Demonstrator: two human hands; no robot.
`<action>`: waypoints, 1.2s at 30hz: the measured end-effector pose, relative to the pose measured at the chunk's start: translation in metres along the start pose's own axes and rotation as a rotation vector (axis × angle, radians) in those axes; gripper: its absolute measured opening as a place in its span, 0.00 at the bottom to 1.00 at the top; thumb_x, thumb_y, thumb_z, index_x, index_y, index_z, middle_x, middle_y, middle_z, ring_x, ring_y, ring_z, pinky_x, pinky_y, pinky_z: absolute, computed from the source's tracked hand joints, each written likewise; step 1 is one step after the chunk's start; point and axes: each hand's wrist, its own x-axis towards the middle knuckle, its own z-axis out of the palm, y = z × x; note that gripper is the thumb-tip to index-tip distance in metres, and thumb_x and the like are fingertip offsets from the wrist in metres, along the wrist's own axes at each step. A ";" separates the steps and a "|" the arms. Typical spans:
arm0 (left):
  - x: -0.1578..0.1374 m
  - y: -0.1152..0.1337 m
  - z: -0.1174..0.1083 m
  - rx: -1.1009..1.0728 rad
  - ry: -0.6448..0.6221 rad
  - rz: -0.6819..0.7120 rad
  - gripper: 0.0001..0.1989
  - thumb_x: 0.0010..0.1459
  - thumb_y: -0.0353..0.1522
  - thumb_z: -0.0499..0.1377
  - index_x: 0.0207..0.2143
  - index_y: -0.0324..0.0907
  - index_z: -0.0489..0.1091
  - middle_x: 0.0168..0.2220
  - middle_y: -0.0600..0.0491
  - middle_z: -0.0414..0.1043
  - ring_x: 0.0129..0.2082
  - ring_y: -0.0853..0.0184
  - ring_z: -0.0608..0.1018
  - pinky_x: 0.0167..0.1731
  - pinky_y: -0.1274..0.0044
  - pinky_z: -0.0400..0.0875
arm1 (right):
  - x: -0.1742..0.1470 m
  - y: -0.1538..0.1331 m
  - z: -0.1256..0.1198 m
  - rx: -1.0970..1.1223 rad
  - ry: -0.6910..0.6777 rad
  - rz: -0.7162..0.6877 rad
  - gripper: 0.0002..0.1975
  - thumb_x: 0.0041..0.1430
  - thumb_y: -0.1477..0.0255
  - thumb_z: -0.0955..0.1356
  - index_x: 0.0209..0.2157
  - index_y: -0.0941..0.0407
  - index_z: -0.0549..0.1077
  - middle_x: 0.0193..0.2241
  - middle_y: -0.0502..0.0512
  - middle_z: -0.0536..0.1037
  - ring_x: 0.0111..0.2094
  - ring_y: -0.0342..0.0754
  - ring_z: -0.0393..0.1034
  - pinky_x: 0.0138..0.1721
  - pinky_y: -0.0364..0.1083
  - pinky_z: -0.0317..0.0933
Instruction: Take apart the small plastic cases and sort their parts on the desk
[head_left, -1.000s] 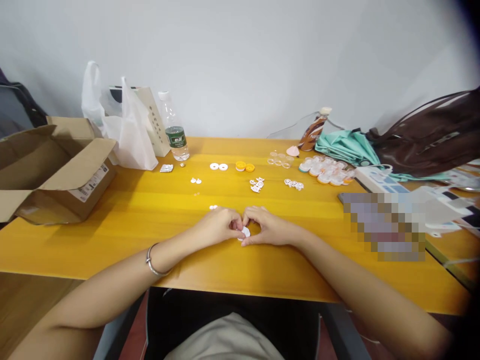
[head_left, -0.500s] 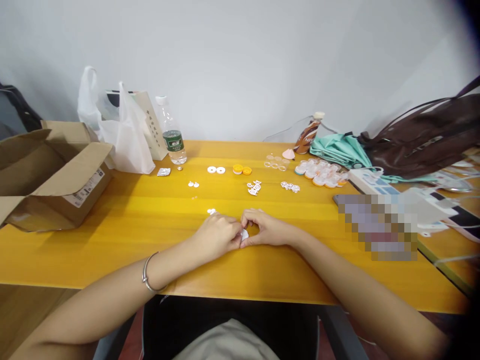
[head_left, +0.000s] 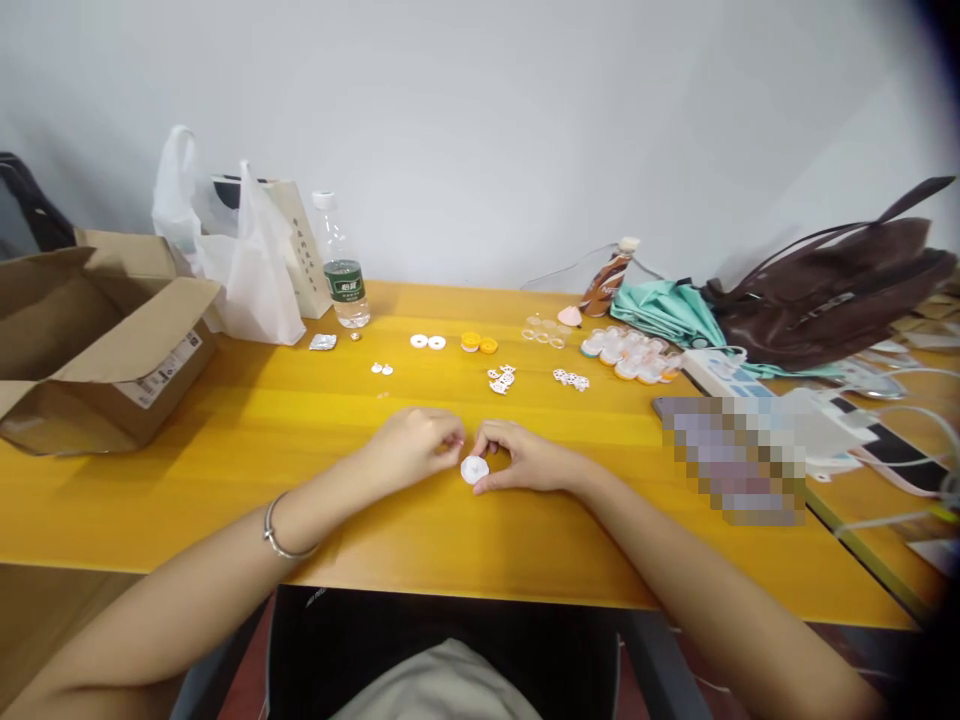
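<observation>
My right hand [head_left: 525, 459] grips a round white plastic disc [head_left: 474, 471] between thumb and fingers, just above or on the table. The disc has a small raised centre. To its left, my left hand [head_left: 414, 445] is closed with thumb and fingertips together, apart from the disc. Whatever it pinches, if anything, is too small to make out. Beyond the hands lie white cut-out pieces [head_left: 502, 379], another row of white openwork pieces [head_left: 571, 380] and two small white parts [head_left: 382, 369]. Farther back are two white rings [head_left: 427, 342] and orange round pieces [head_left: 478, 343].
A cardboard box [head_left: 165, 370], plastic bag [head_left: 255, 290] and water bottle [head_left: 346, 280] stand at left. At right are clear rings [head_left: 546, 330], lidded cups [head_left: 630, 355], a brown drink bottle [head_left: 609, 280], a green folded umbrella [head_left: 664, 310], a brown bag [head_left: 817, 300] and a blurred phone-like object [head_left: 727, 460].
My left hand has drawn away leftward from the white disc, which now shows fully in my right hand. The small white parts near my left hand are no longer visible. The view has shifted slightly.
</observation>
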 end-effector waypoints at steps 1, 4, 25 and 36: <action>0.000 -0.006 -0.007 0.008 0.027 -0.019 0.05 0.55 0.29 0.53 0.31 0.40 0.69 0.28 0.54 0.72 0.28 0.71 0.73 0.29 0.81 0.61 | 0.000 0.000 0.000 0.007 -0.002 0.001 0.19 0.43 0.59 0.72 0.33 0.56 0.69 0.32 0.51 0.69 0.37 0.46 0.62 0.39 0.44 0.56; -0.001 -0.025 -0.022 0.097 0.028 -0.053 0.07 0.56 0.31 0.53 0.31 0.40 0.70 0.29 0.53 0.73 0.29 0.70 0.73 0.30 0.80 0.61 | 0.000 -0.002 -0.002 0.027 -0.008 -0.007 0.19 0.44 0.59 0.72 0.34 0.56 0.70 0.33 0.52 0.70 0.36 0.46 0.62 0.39 0.44 0.57; -0.005 -0.025 -0.023 0.170 -0.063 0.063 0.11 0.60 0.33 0.49 0.35 0.41 0.70 0.31 0.51 0.72 0.31 0.69 0.73 0.31 0.78 0.62 | 0.002 0.003 0.000 0.043 -0.009 -0.060 0.17 0.47 0.61 0.70 0.38 0.55 0.71 0.33 0.51 0.69 0.35 0.44 0.62 0.39 0.44 0.57; 0.001 0.011 0.017 0.033 -0.057 0.084 0.10 0.58 0.36 0.53 0.37 0.41 0.70 0.34 0.51 0.69 0.33 0.68 0.72 0.34 0.77 0.65 | 0.007 0.003 0.007 0.022 0.082 -0.039 0.19 0.41 0.58 0.72 0.28 0.56 0.66 0.26 0.47 0.66 0.29 0.42 0.59 0.32 0.42 0.55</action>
